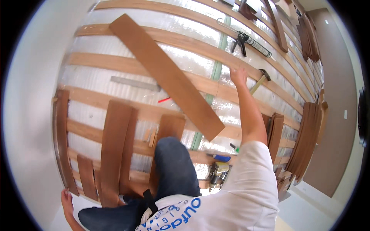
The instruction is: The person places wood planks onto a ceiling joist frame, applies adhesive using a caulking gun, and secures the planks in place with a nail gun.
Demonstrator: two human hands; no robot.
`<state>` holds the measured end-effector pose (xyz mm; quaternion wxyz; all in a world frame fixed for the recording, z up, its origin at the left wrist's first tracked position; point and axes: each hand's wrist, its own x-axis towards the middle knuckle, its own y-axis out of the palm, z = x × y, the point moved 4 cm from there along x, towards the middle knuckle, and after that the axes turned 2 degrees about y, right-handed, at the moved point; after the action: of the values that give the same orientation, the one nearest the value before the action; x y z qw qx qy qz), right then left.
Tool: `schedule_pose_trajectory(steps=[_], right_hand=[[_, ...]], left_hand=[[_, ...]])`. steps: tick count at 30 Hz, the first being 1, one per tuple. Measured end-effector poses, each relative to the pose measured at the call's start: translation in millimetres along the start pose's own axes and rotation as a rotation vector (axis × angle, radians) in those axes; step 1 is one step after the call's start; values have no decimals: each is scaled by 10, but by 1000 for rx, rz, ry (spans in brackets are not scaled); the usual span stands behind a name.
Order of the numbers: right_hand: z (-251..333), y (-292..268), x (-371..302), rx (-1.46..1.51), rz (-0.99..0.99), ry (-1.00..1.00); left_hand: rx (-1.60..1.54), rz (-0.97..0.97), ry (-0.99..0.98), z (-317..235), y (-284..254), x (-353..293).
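Note:
My left hand (66, 198) is at the lower left, its fingertips against the near end of a dark brown board (63, 142) along the wall. Those fingers look stretched out, with nothing visible in them. My right arm reaches forward, and my right hand (238, 76) is over a wooden batten (192, 44). Its fingers point away from me, so their grip is hidden. Just right of that hand lies a hammer (259, 81) with a pale handle. Beyond it is a caulking gun (252, 43) loaded with a tube. A loose brown plank (167, 79) lies diagonally across the battens.
Silvery sheeting (104, 46) shows between the battens. Brown boards (117, 150) lie near my knees, and more are stacked (306, 134) at right. A blue-handled tool (221, 158) and a nail gun (218, 171) sit beside me. A grey strip (135, 83) lies left of the plank.

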<state>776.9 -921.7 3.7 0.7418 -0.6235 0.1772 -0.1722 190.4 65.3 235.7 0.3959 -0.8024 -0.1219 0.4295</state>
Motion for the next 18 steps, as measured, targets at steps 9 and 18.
schedule_pose_trajectory(steps=[9,18], right_hand=[[-18,816,2121,101,-278,194],[-235,727,2538,547,425,117]], left_hand=[[254,-288,-699,1095,-420,-1720],[4,-279,-967,1532,28,-3037]])
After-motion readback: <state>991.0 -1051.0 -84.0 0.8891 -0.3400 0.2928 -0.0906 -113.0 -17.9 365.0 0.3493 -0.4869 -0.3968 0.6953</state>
